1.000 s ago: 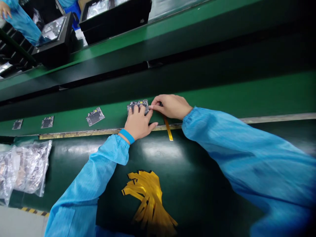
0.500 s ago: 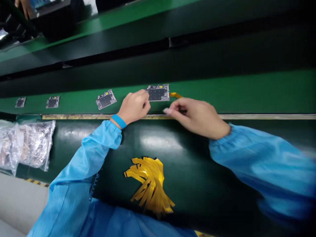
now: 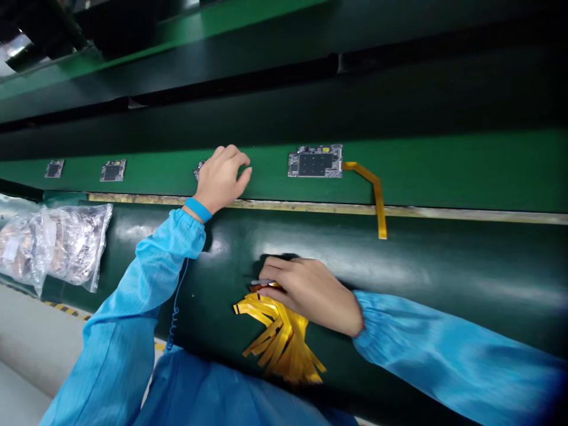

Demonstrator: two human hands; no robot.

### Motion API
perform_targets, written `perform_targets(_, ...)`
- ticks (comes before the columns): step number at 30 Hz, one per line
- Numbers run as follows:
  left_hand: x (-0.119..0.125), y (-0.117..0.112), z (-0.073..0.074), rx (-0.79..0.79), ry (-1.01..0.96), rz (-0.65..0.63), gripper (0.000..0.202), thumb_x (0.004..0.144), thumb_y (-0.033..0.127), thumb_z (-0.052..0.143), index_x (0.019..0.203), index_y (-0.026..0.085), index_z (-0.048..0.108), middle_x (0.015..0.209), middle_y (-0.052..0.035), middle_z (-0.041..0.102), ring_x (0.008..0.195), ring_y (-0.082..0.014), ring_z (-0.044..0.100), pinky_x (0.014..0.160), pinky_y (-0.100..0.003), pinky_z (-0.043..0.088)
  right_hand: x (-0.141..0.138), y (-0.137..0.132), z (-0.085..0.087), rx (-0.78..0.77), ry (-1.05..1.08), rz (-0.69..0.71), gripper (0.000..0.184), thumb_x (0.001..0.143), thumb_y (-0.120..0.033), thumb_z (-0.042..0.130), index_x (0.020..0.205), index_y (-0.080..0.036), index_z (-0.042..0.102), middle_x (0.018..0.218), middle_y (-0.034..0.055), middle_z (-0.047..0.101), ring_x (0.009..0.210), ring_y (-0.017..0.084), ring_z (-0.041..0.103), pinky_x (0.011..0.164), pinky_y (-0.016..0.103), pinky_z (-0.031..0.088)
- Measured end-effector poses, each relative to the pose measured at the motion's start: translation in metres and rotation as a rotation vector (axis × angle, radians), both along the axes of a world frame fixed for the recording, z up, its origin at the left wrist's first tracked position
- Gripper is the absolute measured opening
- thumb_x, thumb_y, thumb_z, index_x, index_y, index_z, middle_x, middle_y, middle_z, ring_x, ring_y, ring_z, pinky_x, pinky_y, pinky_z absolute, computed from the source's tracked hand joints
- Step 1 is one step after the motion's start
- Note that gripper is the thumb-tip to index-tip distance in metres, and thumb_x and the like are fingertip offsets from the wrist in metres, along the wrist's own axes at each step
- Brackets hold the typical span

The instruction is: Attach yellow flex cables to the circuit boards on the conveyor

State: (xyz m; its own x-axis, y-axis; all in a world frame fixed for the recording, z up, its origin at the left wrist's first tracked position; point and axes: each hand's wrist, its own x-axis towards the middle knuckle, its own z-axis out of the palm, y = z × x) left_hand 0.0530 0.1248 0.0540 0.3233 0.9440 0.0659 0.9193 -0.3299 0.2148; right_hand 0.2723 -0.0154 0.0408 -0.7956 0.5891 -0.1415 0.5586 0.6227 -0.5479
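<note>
My left hand [image 3: 224, 177] is over the green belt, thumb and fingers apart, and partly covers a circuit board [image 3: 198, 171]. Whether it touches that board I cannot tell. My right hand [image 3: 313, 293] is at the top of a fanned pile of yellow flex cables [image 3: 279, 343], with thumb and fingers closed on the end of a cable. A small grey piece shows at those fingertips; its kind is unclear. Between and beyond the hands lies another circuit board [image 3: 315, 161], with a flex cable [image 3: 376, 188] running from its right side and hanging over the belt's near edge.
Two more boards, a nearer one [image 3: 113, 170] and a farther one [image 3: 54, 168], lie leftward on the belt [image 3: 426, 177]. Clear plastic bags [image 3: 77, 245] sit at the left of the bench. A pale rail [image 3: 275, 205] separates belt and bench. A coiled blue cord [image 3: 173, 325] hangs from my left wristband.
My right hand has left the cable beside the board and come down to the pile. My left hand has let go of that board and moved left to another one.
</note>
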Motion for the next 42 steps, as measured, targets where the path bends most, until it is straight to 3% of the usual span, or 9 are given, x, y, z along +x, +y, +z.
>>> perform_targets(5, -0.021, 0.013, -0.003, -0.045, 0.075, 0.095, 0.025, 0.1, 0.026, 0.057, 0.121, 0.017, 0.068, 0.127, -0.0141, 0.064, 0.122, -0.032, 0.057, 0.101, -0.044, 0.051, 0.005, 0.001, 0.003, -0.134, 0.112, -0.029, 0.018, 0.103, -0.026, 0.063, 0.09, -0.023, 0.076, 0.087, 0.0017, 0.077, 0.069, 0.018, 0.072, 0.058, 0.03, 0.04)
perform_targets(10, -0.025, 0.028, -0.004, -0.133, 0.173, 0.013, 0.047, 0.087, 0.025, 0.069, 0.133, 0.016, 0.065, 0.135, -0.0183, 0.06, 0.126, -0.037, 0.053, 0.099, -0.046, 0.05, 0.012, 0.005, 0.01, -0.265, 0.256, -0.093, 0.024, 0.105, -0.029, 0.059, 0.097, -0.027, 0.081, 0.097, 0.0031, 0.081, 0.076, 0.019, 0.076, 0.063, 0.029, 0.049)
perform_targets(14, -0.029, 0.037, 0.004, -0.208, 0.218, -0.088, 0.056, 0.082, 0.021, 0.072, 0.137, 0.018, 0.065, 0.135, -0.0173, 0.06, 0.125, -0.037, 0.054, 0.1, -0.047, 0.048, 0.015, 0.017, 0.015, -0.36, 0.323, -0.172, 0.026, 0.104, -0.036, 0.058, 0.098, -0.027, 0.081, 0.096, 0.0048, 0.082, 0.084, 0.022, 0.078, 0.069, 0.03, 0.056)
perform_targets(20, -0.043, 0.041, 0.012, -0.24, 0.231, -0.228, 0.065, 0.079, 0.015, 0.071, 0.142, 0.021, 0.06, 0.138, -0.0139, 0.06, 0.126, -0.0344, 0.054, 0.1, -0.044, 0.046, 0.012, 0.073, 0.011, -0.356, 0.358, -0.349, 0.043, 0.099, -0.062, 0.057, 0.097, -0.025, 0.079, 0.094, 0.0065, 0.082, 0.083, 0.025, 0.075, 0.072, 0.034, 0.058)
perform_targets(25, -0.022, 0.034, 0.0, -0.163, 0.109, -0.022, 0.03, 0.088, 0.02, 0.064, 0.118, 0.019, 0.07, 0.121, -0.0124, 0.066, 0.119, -0.0319, 0.06, 0.097, -0.042, 0.05, 0.004, 0.132, -0.001, -0.252, 0.295, -0.463, 0.053, 0.095, -0.072, 0.058, 0.084, -0.022, 0.073, 0.077, 0.0047, 0.073, 0.071, 0.022, 0.065, 0.067, 0.033, 0.052)
perform_targets(28, -0.003, 0.031, -0.008, -0.187, 0.1, 0.083, 0.015, 0.091, 0.023, 0.064, 0.104, 0.019, 0.07, 0.112, -0.0115, 0.068, 0.114, -0.0314, 0.062, 0.094, -0.043, 0.053, 0.001, 0.154, -0.009, -0.225, 0.287, -0.505, 0.053, 0.093, -0.071, 0.06, 0.086, -0.021, 0.074, 0.079, 0.0048, 0.073, 0.074, 0.022, 0.065, 0.07, 0.034, 0.052)
perform_targets(33, 0.015, 0.031, -0.013, -0.181, 0.108, 0.144, 0.011, 0.091, 0.027, 0.065, 0.097, 0.019, 0.07, 0.111, -0.0128, 0.068, 0.112, -0.0325, 0.062, 0.091, -0.045, 0.054, 0.001, 0.17, -0.017, -0.201, 0.263, -0.555, 0.053, 0.092, -0.071, 0.061, 0.084, -0.021, 0.077, 0.08, 0.0043, 0.074, 0.076, 0.024, 0.066, 0.07, 0.035, 0.053)
perform_targets(37, 0.011, 0.033, -0.014, -0.168, 0.095, 0.123, 0.009, 0.091, 0.019, 0.062, 0.095, 0.02, 0.069, 0.107, -0.0113, 0.068, 0.11, -0.0308, 0.062, 0.089, -0.043, 0.054, -0.002, 0.176, -0.022, -0.198, 0.285, -0.588, 0.044, 0.09, -0.062, 0.068, 0.089, -0.02, 0.081, 0.084, 0.004, 0.078, 0.079, 0.024, 0.069, 0.07, 0.033, 0.054)
perform_targets(42, -0.007, 0.031, -0.014, -0.132, 0.041, 0.038, 0.014, 0.091, 0.012, 0.057, 0.094, 0.019, 0.069, 0.104, -0.0093, 0.068, 0.105, -0.0276, 0.063, 0.093, -0.04, 0.052, -0.016, 0.181, -0.031, -0.193, 0.302, -0.64, 0.027, 0.089, -0.041, 0.071, 0.091, -0.016, 0.081, 0.083, 0.0055, 0.079, 0.079, 0.022, 0.069, 0.069, 0.03, 0.051)
